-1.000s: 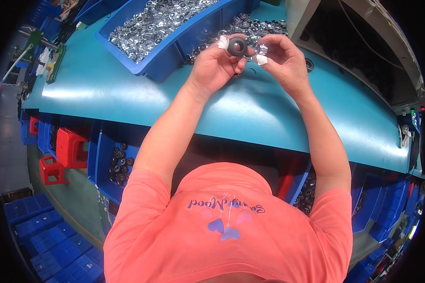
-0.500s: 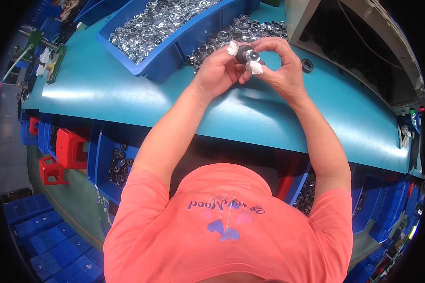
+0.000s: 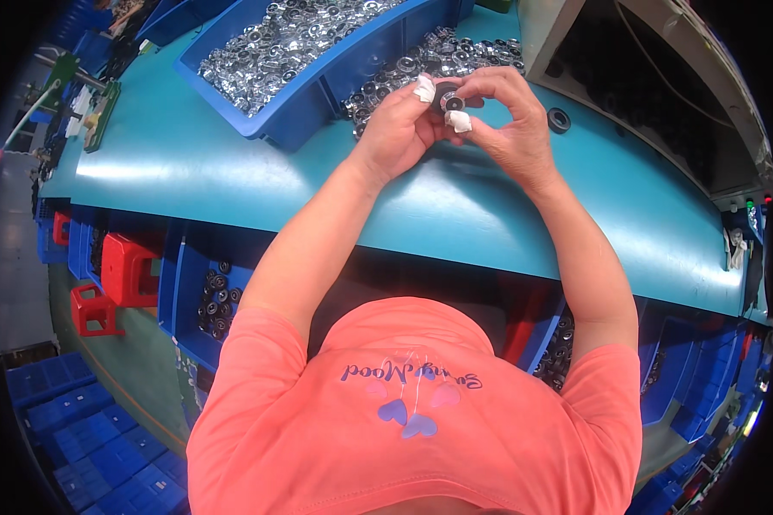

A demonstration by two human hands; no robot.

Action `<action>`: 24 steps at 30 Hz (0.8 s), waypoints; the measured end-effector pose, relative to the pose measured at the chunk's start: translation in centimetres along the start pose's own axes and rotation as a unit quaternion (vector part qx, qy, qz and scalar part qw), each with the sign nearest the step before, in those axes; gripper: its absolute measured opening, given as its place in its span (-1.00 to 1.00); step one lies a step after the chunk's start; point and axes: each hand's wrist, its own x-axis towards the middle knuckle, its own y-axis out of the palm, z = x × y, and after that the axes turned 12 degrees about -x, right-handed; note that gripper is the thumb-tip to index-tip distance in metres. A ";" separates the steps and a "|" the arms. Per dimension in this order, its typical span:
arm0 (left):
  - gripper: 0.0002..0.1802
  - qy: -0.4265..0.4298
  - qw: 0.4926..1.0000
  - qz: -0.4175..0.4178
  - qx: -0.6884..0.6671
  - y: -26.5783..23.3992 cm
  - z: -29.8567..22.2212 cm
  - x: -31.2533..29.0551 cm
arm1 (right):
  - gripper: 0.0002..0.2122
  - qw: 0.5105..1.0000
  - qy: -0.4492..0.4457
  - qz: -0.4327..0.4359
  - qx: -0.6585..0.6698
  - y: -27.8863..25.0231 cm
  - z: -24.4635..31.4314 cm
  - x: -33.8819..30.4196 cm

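Above the bench, my left hand (image 3: 397, 130) is closed on a black wheel-like ring (image 3: 441, 92), its thumb wrapped in white. My right hand (image 3: 520, 129) pinches a small round part (image 3: 453, 104), clear and silvery with a dark centre, between a white-wrapped thumb and the index finger. This part lies against the ring's face; whether it is fully inside cannot be seen. Just beyond my hands is a loose heap of similar clear round parts (image 3: 475, 57). One black ring (image 3: 558, 120) lies on the bench right of my right hand.
A blue bin (image 3: 292, 116) full of clear round parts stands at the far left on the teal bench (image 3: 232, 189). A pale box-like housing (image 3: 545, 39) with a dark opening is at the right. Blue bins (image 3: 173, 283) with black wheels sit below the bench edge, near red stools (image 3: 130, 270).
The clear round part in my right hand has moved slightly left and down, closer against the black ring. My right fingertips have drawn in toward my left hand.
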 end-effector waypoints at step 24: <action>-0.65 0.076 0.967 -0.036 0.240 0.8 0.5 -0.3 | -0.67 0.936 0.268 0.124 0.193 0.0 -1.4 -0.6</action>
